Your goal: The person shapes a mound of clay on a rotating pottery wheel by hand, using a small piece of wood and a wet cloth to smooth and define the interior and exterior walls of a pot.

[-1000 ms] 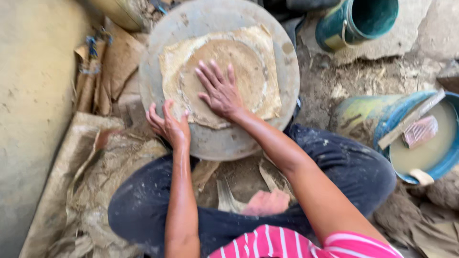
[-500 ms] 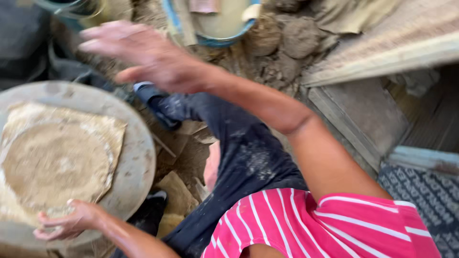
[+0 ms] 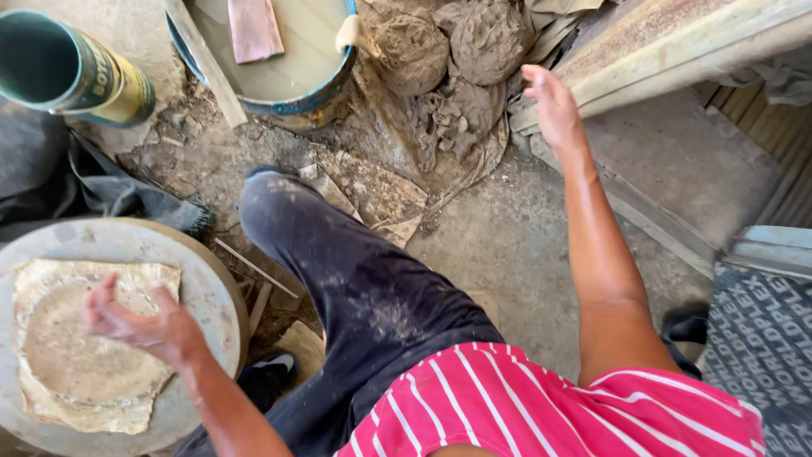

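left hand (image 3: 139,326) over the clay sheet (image 3: 72,347) on the round wheel (image 3: 207,292), fingers (image 3: 106,292) spread, seemingly not gripping, right hand (image 3: 554,106) open, empty, beside clay lumps (image 3: 452,42)

Right hand (image 3: 554,106) path to clay lumps (image 3: 457,42) open; step edge (image 3: 668,51) crowds right, bucket (image 3: 279,59) left.

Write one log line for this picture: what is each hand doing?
left hand: open, over flat clay sheet on round wheel | right hand: open, reaching toward clay lumps | basin: cloudy water
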